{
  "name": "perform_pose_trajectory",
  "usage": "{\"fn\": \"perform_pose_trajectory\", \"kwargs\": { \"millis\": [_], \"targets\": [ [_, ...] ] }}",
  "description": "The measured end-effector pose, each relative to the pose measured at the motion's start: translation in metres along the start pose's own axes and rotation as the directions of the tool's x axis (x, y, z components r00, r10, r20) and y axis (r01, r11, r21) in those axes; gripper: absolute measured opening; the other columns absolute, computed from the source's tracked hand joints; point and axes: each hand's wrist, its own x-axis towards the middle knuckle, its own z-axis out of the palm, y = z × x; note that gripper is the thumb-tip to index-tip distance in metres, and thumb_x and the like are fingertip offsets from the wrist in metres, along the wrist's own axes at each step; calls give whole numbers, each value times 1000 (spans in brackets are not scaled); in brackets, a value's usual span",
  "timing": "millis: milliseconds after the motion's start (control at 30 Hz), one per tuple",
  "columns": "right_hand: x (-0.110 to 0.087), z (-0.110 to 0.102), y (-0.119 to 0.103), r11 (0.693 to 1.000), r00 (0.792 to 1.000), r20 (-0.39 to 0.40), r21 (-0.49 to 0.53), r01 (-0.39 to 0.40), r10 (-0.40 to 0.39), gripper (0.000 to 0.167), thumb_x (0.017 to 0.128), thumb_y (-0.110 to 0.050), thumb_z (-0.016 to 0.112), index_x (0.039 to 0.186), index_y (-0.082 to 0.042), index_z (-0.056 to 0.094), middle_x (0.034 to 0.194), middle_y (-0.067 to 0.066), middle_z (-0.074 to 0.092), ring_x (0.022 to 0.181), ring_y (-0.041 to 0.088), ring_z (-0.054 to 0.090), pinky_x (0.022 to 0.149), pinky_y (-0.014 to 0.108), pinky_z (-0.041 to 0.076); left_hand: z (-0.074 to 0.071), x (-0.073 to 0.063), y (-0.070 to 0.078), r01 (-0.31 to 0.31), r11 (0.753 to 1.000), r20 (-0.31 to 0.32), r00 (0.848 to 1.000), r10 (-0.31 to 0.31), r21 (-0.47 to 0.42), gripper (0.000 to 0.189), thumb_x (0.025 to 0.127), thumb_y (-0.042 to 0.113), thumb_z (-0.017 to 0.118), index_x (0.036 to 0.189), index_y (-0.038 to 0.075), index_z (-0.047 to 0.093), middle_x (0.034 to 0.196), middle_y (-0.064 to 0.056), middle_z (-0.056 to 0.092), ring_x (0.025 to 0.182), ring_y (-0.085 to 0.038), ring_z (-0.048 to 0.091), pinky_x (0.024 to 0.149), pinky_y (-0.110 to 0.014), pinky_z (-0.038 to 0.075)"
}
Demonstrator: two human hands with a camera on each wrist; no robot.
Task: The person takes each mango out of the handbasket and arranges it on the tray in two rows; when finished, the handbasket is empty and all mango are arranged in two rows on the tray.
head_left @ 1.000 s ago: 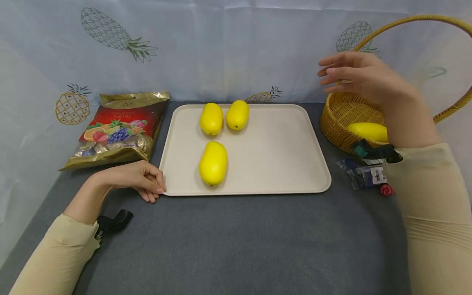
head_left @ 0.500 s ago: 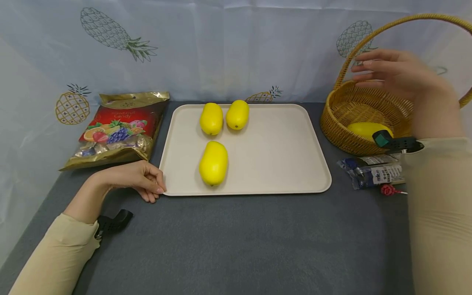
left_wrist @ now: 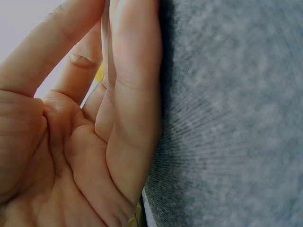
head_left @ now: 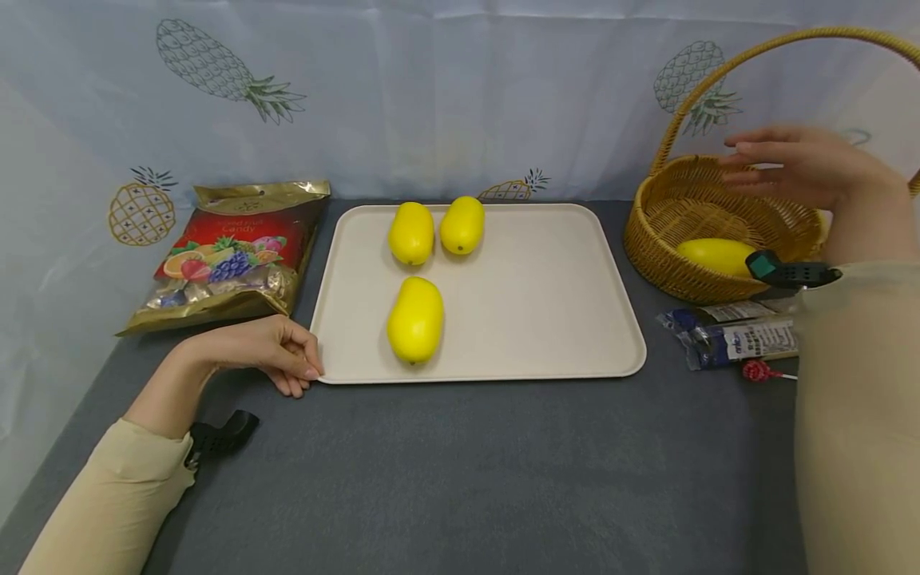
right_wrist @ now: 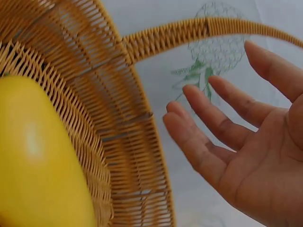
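My left hand [head_left: 262, 351] pinches the near left corner of a cream tray [head_left: 532, 319]. In the left wrist view the tray's thin edge [left_wrist: 107, 52] shows between the fingers. Three smooth, oblong yellow fruits, mango-like, lie on the tray's left half: two at the back [head_left: 412, 233] [head_left: 463, 226] and one nearer [head_left: 415, 321]. My right hand [head_left: 812, 164] hovers, palm exposed to its wrist camera and fingers spread, over the right side of a wicker basket [head_left: 650, 247]. It holds nothing. Another such yellow fruit [head_left: 715, 254] lies inside the basket, filling the left of the right wrist view.
The basket's tall arched handle [head_left: 719, 72] rises around the right hand. Shiny small packets [head_left: 755, 339] and a red lollipop [head_left: 758, 370] lie in front of the basket. A candy bag [head_left: 230, 247] sits behind the left hand, and a pineapple-print cloth [head_left: 446, 96] hangs at the back.
My right hand has moved to the right, from over the basket's left rim to its right side, then dipped a little. The left hand, tray and fruits stay put.
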Motion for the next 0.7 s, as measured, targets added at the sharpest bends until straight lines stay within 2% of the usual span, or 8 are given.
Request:
{"fn": "perform_pose_trajectory", "kwargs": {
  "millis": [100, 200, 300, 400, 467, 567, 633, 700],
  "targets": [
    [0, -8, 7, 997, 997, -18, -22, -74, 74, 27, 105, -20, 46, 130, -28, 49, 116, -18, 55, 90, 1, 70, 73, 17, 57, 0, 0, 0, -4, 1000, -1, 1000, 4, 2, 23, 98, 13, 61, 101, -9, 67, 82, 2, 71, 74, -8, 73, 68, -29, 62],
    [1, -13, 13, 983, 992, -12, -135, -127, 126, 29, 105, -25, 45, 134, -33, 45, 115, -25, 53, 92, -6, 66, 74, 13, 55, 0, 0, 0, -6, 1000, -3, 1000, 6, 2, 22, 98, 13, 61, 101, -8, 67, 81, 1, 71, 73, -9, 73, 67, -30, 62],
    [3, -17, 19, 944, 980, 49, -283, -170, 191, 31, 107, -29, 39, 135, -41, 41, 111, -35, 55, 95, -11, 62, 79, 10, 51, 0, 0, 0, -4, 1000, -4, 1000, 4, 3, 22, 98, 13, 61, 101, -7, 68, 81, 2, 71, 73, -9, 73, 67, -30, 62],
    [5, -17, 25, 902, 959, 155, -401, -157, 236, 33, 108, -28, 34, 137, -44, 35, 113, -40, 54, 100, -15, 60, 83, 10, 49, 1, 0, -2, -2, 1000, -5, 1000, 2, 8, 23, 98, 13, 61, 101, -8, 67, 81, 2, 71, 73, -8, 73, 67, -30, 62],
    [4, -16, 29, 880, 944, 179, -442, -175, 278, 39, 108, -30, 36, 144, -43, 31, 112, -41, 53, 101, -15, 59, 85, 13, 51, 1, 0, -2, 0, 1000, -7, 1000, 0, 11, 23, 98, 14, 61, 102, -9, 67, 81, 2, 71, 73, -8, 73, 67, -30, 62],
    [2, -13, 36, 843, 925, 178, -495, -209, 334, 55, 107, -34, 41, 156, -31, 16, 112, -45, 47, 100, -18, 55, 90, 20, 53, 1, 1, -2, 3, 1000, -9, 1000, -3, 15, 24, 98, 14, 61, 102, -9, 67, 81, 3, 71, 73, -8, 72, 67, -29, 62],
    [0, -11, 40, 820, 918, 161, -523, -232, 362, 61, 106, -35, 44, 158, -27, 13, 112, -46, 44, 100, -20, 51, 99, 32, 53, 2, 1, -2, 4, 1000, -10, 1000, -4, 15, 25, 98, 14, 61, 102, -9, 67, 81, 3, 71, 73, -7, 72, 67, -29, 62],
    [0, -10, 43, 814, 912, 167, -530, -237, 375, 55, 105, -34, 46, 154, -36, 19, 114, -46, 42, 101, -21, 50, 105, 41, 50, 1, 1, -2, 3, 1000, -11, 1000, -3, 16, 25, 98, 14, 61, 102, -10, 67, 81, 3, 71, 73, -8, 72, 67, -29, 62]
  ]
}}
